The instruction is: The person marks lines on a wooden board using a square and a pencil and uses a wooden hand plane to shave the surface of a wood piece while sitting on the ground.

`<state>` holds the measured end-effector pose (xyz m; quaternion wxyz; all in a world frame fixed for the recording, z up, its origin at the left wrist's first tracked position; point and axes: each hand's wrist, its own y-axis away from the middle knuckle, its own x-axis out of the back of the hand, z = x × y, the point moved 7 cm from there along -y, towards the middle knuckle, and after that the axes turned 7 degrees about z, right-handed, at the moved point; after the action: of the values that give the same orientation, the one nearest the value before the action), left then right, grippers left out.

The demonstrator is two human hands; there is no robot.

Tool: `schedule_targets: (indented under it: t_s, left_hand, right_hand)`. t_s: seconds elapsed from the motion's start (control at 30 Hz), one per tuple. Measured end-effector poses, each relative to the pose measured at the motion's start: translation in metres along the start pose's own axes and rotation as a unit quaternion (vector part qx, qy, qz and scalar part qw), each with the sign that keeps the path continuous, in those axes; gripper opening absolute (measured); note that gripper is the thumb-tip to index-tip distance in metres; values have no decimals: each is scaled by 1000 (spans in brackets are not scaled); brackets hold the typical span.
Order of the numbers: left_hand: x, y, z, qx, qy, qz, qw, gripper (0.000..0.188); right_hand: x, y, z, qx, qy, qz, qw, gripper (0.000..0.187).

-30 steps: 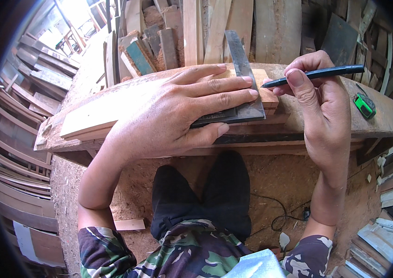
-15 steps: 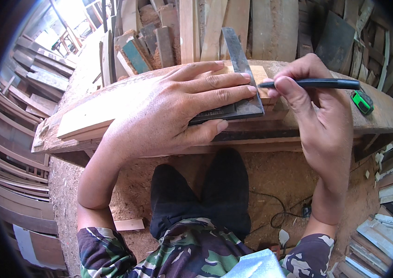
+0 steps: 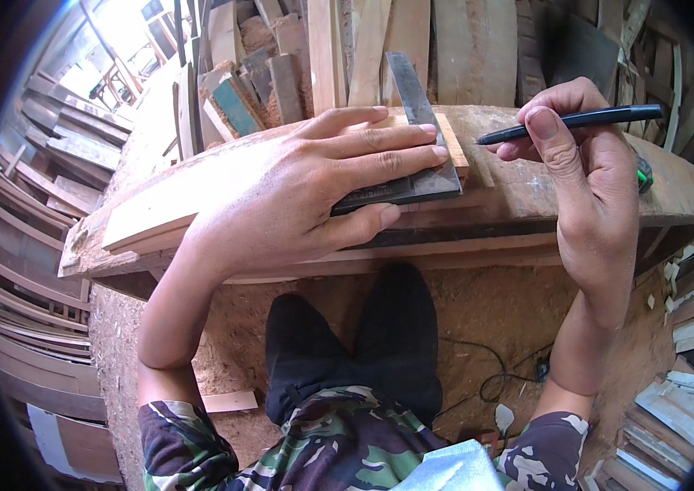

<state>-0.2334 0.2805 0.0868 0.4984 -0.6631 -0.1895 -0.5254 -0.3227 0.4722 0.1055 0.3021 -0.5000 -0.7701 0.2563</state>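
Note:
A try square (image 3: 417, 96) lies across a pale wooden board (image 3: 155, 214), its dark stock along the board's near edge and its metal blade pointing away from me. My left hand (image 3: 298, 176) presses the square down, fingers spread over it and thumb against the near side of the stock. To the right, my right hand (image 3: 580, 159) pinches a black pen (image 3: 601, 116) between thumb and fingers. The pen's tip points left and stands apart from the board's end (image 3: 450, 147), which sticks out beyond the blade.
The board rests on a curved-looking wooden bench (image 3: 502, 123). A green tape measure (image 3: 645, 175) sits on it, partly hidden behind my right wrist. Planks (image 3: 478, 53) lean beyond the bench, and wood is stacked at both sides. A black cable (image 3: 490, 372) lies on the dusty floor.
My right hand has moved right with the pen, away from the blade, uncovering the board's end and covering much of the tape measure. The left hand and square stay put on the board.

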Motion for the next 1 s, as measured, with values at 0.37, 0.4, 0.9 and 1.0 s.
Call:
schedule_targets:
  t_s: [0.37,0.4,0.9,1.0]
  left_hand:
    - [-1,-4,3,3,-1,-1,1000,63]
    - [-1,-3,3,3,-1,1,1000,64]
    - [3,-4,6,-4,15,9,1000,61]
    - [3,-3,7,-6,9,11,1000,61]
  right_hand:
    - [-1,3,2,5,-22,-1,1000,22]
    - [-4,2,5,7,-25,-5,1000,22]
    - [-27,-20,16,82,163,25,983,22]
    - [-28,-21,21,54,152,8,987,20]
